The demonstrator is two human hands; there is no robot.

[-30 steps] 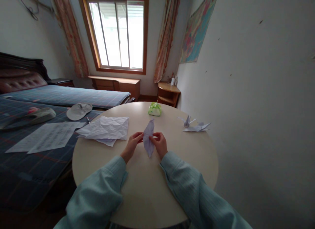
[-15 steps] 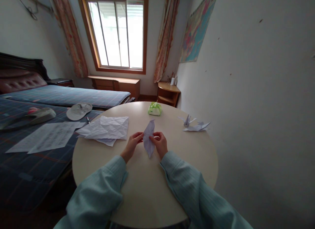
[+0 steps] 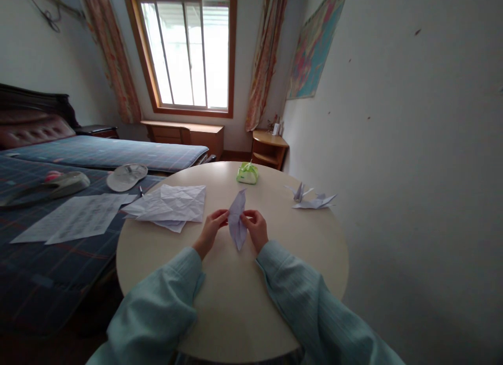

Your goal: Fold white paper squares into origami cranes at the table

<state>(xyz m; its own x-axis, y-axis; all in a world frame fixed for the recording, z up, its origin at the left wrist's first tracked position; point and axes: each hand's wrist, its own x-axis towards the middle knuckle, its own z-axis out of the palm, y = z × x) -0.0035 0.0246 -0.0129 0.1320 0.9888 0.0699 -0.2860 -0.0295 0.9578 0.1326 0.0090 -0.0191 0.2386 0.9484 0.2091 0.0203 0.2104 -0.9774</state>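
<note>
A folded sheet of white paper [image 3: 237,226], long and diamond-shaped with pointed ends, is held upright over the middle of the round table [image 3: 236,302]. My left hand [image 3: 212,226] pinches its left edge between thumb and fingers. On the other side, my right hand [image 3: 255,228] grips the right edge, its thumb and fingertips closed on the paper. Two folded paper cranes, one standing [image 3: 299,193] and one lying flatter [image 3: 317,202], rest at the table's right edge.
Creased paper sheets [image 3: 176,202] lie at the table's left, overhanging its edge. A green tissue pack [image 3: 247,173] sits at the far edge. Left of the table, a bed [image 3: 78,271] holds printed sheets [image 3: 82,218] and a pale cap [image 3: 126,177]. A wall [image 3: 412,171] rises on the right.
The folded paper has turned slightly, and its top tip has shifted a little left. My right thumb has drawn back from the paper's face toward its right edge.
</note>
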